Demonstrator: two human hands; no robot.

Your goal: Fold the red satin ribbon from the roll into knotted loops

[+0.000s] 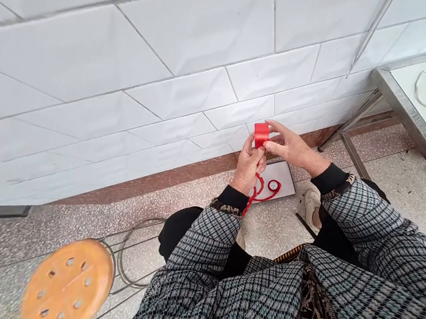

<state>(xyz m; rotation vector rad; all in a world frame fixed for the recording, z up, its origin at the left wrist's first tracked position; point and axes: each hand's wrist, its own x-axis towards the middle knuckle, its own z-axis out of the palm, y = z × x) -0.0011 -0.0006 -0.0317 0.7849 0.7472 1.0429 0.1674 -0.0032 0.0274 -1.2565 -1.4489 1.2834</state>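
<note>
2 hands hold a red ribbon point(261, 134) in the air, above the floor by the wall.
Left hand point(249, 167) is closed around the ribbon, right hand point(288, 148) pinches its folded top. The tail hangs to a red spool point(273, 186) on a white board point(285, 175) at the wall's foot.

bright, even daylight | soft shadows | edges bowed | stool point(69, 283) blurred

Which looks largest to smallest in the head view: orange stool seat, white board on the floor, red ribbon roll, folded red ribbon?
1. orange stool seat, though nearest the camera.
2. white board.
3. folded red ribbon and red ribbon roll look alike; the ribbon is held nearer, so unranked.
</note>
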